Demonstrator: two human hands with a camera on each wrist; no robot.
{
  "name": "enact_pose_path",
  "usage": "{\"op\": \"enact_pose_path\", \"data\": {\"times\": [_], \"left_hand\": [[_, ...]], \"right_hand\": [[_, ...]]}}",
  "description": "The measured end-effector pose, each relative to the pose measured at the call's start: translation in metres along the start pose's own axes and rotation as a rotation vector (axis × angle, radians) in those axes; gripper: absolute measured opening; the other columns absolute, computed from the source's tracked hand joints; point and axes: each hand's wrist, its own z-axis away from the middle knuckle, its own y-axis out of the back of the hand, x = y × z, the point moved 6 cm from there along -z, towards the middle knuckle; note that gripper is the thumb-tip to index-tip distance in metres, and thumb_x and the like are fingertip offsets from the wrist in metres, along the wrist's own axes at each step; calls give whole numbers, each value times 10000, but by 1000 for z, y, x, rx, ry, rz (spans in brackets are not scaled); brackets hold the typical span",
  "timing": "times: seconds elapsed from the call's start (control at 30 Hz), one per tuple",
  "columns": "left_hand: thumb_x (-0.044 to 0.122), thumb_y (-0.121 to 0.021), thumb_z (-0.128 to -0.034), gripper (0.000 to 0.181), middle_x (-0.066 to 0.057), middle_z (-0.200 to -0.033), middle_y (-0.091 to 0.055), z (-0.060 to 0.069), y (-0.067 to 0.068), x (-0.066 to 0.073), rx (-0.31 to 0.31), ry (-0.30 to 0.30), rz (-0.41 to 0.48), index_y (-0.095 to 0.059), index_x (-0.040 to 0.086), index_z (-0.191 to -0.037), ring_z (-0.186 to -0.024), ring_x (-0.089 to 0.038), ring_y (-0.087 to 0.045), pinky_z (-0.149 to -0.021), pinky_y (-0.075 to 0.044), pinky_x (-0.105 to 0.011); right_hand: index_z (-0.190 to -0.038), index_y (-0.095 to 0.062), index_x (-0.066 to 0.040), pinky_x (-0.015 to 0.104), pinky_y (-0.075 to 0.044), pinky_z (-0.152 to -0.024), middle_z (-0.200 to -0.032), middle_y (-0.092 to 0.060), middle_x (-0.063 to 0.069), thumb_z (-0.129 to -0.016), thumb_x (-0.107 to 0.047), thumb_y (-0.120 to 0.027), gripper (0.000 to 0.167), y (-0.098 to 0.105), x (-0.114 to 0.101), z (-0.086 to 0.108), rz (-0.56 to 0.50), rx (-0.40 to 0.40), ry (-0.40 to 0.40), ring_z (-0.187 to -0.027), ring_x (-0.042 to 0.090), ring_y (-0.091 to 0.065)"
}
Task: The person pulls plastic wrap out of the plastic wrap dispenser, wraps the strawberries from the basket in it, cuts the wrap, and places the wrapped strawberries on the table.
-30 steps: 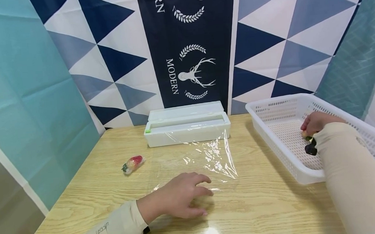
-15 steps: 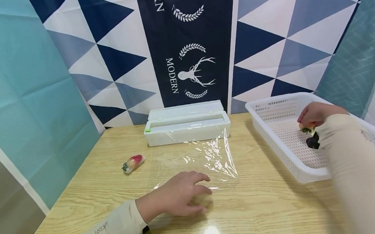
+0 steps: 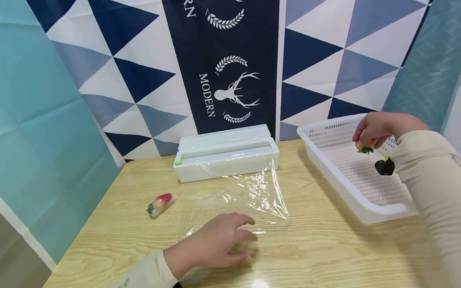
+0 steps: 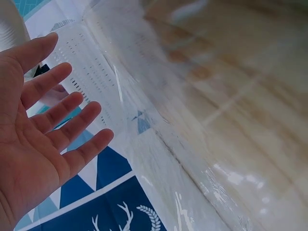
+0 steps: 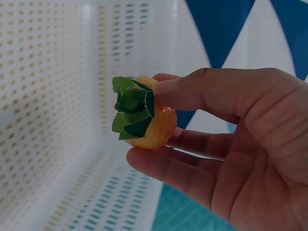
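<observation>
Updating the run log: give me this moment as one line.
right hand: pinches fruit over basket | left hand: spread, by film | second fruit: on table | box: open

On the table, the box stands behind the film, left of the basket.

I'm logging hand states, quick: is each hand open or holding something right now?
Left hand: open, fingers spread, holding nothing, near the thin clear plastic film.
Right hand: holding a small glossy orange fruit with green leaves.
</observation>
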Motion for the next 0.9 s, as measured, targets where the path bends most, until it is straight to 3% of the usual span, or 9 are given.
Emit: {"op": "enact_pose_path", "data": {"times": [0.27, 0.57, 0.9], "left_hand": [[403, -703, -885, 360, -74, -1291, -561, 3, -2, -1, -13, 29, 18, -689, 171, -1160, -1164, -195, -561, -962, -474, -348], [401, -692, -894, 354, -60, -1310, -550, 3, -2, -2, -43, 57, 24, -688, 173, -1165, -1180, -187, -550, -989, -455, -338], [405, -701, -886, 347, -62, -1290, -562, 4, 0, -1, -2, 33, 9, -692, 175, -1146, -1138, -181, -572, -973, -465, -323]], "right_hand": [[-1116, -637, 91, 431, -574, -750, -966, -654, 66, -860, -133, -737, 354, 3, -29, 12, 78, -11, 89, -814, 200, -602], [-1091, -680, 16, 383, -561, -696, -887, -617, 44, -848, -139, -754, 297, -3, -65, 36, 177, 44, 182, -749, 205, -572], [-1138, -710, -67, 339, -560, -708, -996, -673, 43, -814, -239, -798, 378, -16, -115, 61, 190, 65, 279, -811, 197, -632]]}}
